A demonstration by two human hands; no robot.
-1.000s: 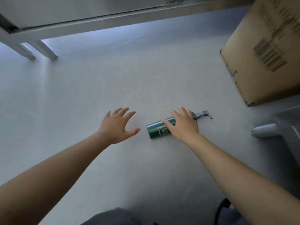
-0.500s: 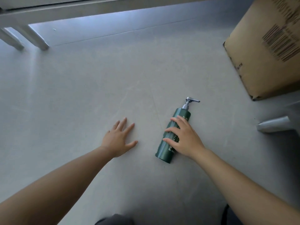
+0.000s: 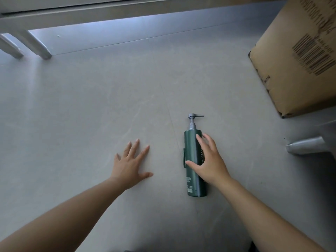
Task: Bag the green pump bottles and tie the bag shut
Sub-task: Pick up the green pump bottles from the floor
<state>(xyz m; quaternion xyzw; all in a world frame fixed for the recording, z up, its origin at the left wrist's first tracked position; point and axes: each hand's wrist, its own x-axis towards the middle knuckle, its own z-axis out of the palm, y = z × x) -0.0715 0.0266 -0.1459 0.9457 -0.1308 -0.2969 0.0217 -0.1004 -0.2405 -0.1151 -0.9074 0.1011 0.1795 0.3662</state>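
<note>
Right hand (image 3: 209, 160) lying over bottle (image 3: 190, 148), fingers spread and fairly straight, thumb reaching across its side: touching, not wrapping it. Left hand (image 3: 131, 164) pressing flat on floor (image 3: 109, 106), fingers splayed, holding nothing. Bottle lying on its side on floor, pump pointing away from person, just right of left hand. For a good pickup: curling fingers round the body mid-length, not the pump neck, since a smooth cylinder is likely rolling. No bag showing. Floor looking grey, smooth. Box (image 3: 300, 60) sitting far right, well apart; pale frame legs (image 3: 36, 44) standing top left.
</note>
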